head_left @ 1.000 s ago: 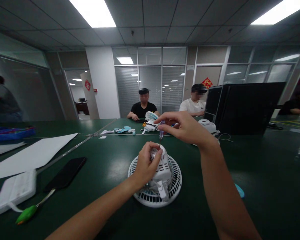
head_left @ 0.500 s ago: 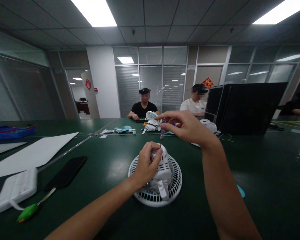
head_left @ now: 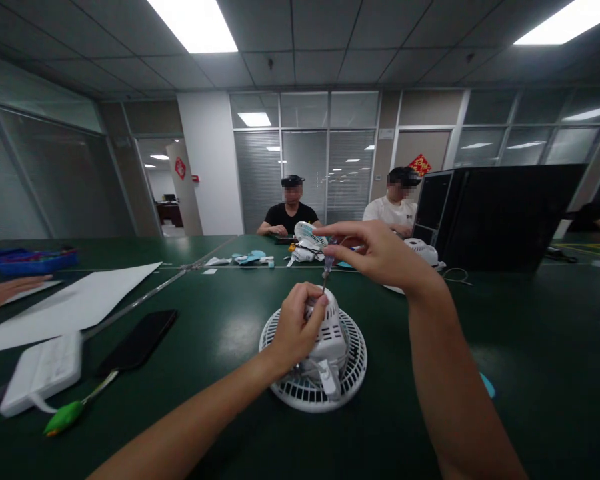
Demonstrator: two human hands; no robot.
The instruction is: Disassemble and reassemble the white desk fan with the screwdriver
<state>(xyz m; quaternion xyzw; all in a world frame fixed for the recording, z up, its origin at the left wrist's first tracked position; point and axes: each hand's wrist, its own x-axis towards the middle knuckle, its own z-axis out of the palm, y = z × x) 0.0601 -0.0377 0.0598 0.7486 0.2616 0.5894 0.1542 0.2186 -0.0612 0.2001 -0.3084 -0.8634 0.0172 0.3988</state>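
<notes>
A white fan [head_left: 330,340] lies face down on the green table, its slotted motor housing upward and its round grille flat beneath. A screwdriver [head_left: 328,265] with a clear purplish handle stands nearly upright over the top of the housing. My right hand [head_left: 375,257] grips that handle from above with thumb and fingers, wrist bent. Closed at the housing's top, my left hand [head_left: 303,317] pinches the lower shaft between thumb and index finger. The screwdriver's tip and whatever lies under it are hidden by those fingers.
At left lie a black phone [head_left: 139,341], a white power bank [head_left: 44,373], white sheets [head_left: 80,303] and a blue tray [head_left: 35,261]. Another person's hand [head_left: 10,293] rests at the left edge. Across the table sit two people, fan parts [head_left: 307,248] and a black box [head_left: 500,217].
Another person's hand has come in at the left edge, over the white sheet. The whole view has shifted slightly; both my hands keep their places on the screwdriver.
</notes>
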